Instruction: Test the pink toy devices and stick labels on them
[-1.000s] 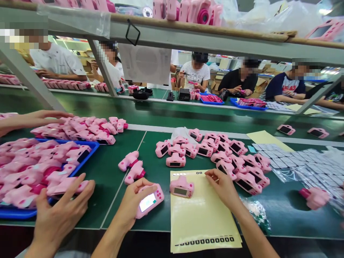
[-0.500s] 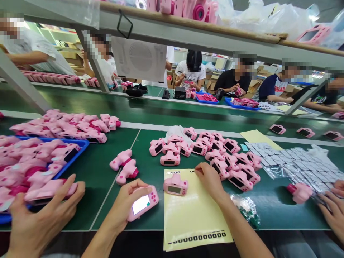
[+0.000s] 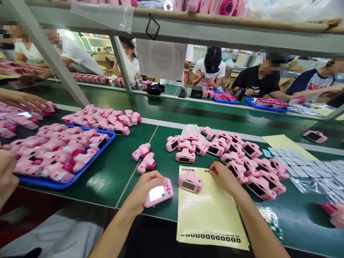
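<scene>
My left hand point(image 3: 150, 188) is closed round a pink toy camera point(image 3: 166, 190), its lit white screen facing up and a small green tab at the screen's corner. My right hand point(image 3: 225, 175) has its fingers bent together at the top edge of a yellow sticker sheet point(image 3: 209, 218), beside a row of small black frame-shaped stickers. Whatever is under those fingertips is too small to make out. Another pink toy camera point(image 3: 190, 182) lies on the sheet's upper left, screen dark. Two more pink cameras point(image 3: 146, 163) rest on the green table beyond my left hand.
A cluster of pink cameras point(image 3: 215, 147) stands behind the sheet. At left are a blue tray point(image 3: 88, 172) full of cameras and a co-worker's hand point(image 3: 6, 175). To the right lie white label sheets point(image 3: 298, 163) and a small plastic bag point(image 3: 271, 220). A shelf rail point(image 3: 228, 21) crosses above.
The view has swung left, so the scene sits further right. A co-worker's hand has let go of a camera at the blue tray and drawn back. My hands keep nearly the same pose.
</scene>
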Demonstrator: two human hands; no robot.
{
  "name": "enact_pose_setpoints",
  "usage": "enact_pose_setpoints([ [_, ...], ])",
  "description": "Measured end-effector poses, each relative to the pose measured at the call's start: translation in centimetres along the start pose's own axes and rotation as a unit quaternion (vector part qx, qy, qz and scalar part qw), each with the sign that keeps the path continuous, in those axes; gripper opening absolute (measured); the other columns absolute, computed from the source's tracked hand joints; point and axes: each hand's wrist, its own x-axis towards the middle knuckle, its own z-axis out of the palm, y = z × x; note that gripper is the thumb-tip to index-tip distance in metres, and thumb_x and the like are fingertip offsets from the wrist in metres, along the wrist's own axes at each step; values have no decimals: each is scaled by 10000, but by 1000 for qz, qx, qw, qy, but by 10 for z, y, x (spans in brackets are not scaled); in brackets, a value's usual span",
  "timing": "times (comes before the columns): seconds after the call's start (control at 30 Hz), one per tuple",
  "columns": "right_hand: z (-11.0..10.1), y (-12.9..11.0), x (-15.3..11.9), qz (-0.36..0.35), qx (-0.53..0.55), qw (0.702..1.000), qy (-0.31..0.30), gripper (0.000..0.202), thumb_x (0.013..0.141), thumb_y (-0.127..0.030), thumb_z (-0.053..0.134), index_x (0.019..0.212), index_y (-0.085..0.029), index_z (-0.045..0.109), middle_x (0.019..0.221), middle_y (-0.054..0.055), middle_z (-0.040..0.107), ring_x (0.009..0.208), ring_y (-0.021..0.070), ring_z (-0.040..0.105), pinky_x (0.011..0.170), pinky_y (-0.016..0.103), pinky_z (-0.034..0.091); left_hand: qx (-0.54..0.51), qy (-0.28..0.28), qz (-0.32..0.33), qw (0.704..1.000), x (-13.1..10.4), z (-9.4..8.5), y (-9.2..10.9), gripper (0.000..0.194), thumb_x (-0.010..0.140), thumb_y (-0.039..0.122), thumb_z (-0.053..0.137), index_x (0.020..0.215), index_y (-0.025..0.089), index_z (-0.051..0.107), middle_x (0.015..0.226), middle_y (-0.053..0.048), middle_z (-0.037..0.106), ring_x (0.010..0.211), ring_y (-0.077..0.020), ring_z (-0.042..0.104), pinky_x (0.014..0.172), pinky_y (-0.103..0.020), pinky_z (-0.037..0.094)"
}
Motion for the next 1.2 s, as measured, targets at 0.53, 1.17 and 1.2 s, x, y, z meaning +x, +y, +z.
enact_pose_setpoints([
  [0.53, 1, 1, -1, -8, 1, 1000, -30, 109, 865, -242, 432, 791, -202, 502, 830, 49, 587, 754, 205, 568, 646, 312, 363, 14, -9, 37, 999, -11, 0, 2, 314, 598, 351, 794, 692, 142, 580, 591, -10, 633, 533, -126, 568, 432, -176, 366],
  [1.17, -28, -108, -99, -88, 293, 950, -53, 208, 987, -380, 433, 869, -217, 482, 808, 0, 500, 726, 150, 473, 649, 257, 385, -11, 10, 65, 998, -47, 28, -12, 698, 827, 782, 394, 721, 137, 636, 590, -22, 578, 533, -130, 523, 462, -208, 379],
  [1.2, -27, -118, -102, -100, 293, 948, -72, 185, 989, -347, 433, 868, -216, 482, 815, 0, 508, 734, 147, 477, 651, 251, 382, 7, 0, 84, 996, -46, 31, -13, 733, 849, 776, 344, 699, 127, 650, 592, -37, 590, 546, -133, 527, 491, -217, 386],
])
